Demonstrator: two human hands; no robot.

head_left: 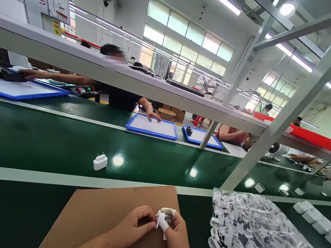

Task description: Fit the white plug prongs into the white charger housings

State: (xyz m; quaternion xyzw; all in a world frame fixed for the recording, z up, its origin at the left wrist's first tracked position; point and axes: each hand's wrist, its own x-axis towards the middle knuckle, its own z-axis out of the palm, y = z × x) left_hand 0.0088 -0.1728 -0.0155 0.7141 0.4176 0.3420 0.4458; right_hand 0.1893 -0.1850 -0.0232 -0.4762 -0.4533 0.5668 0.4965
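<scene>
Over a brown cardboard sheet [99,222], both hands meet at a small white plastic plug piece [158,219] that seems to have metal pins. My left hand [135,223] pinches its left side between thumb and fingers. My right hand [179,237], with white covers on the thumb and a fingertip, grips it from the right. The fingers hide part of the piece. To the right of my hands lies a clear plastic bag [272,245] full of similar white plastic pieces.
Beyond the cardboard runs a green conveyor belt [56,136] with a white charger [100,162] on it. White blocks [321,224] stand in a row at right. A slanted metal post [294,102] rises behind the bag. Across the belt, a co-worker's hand [153,116] hovers over a blue-rimmed tray [151,133].
</scene>
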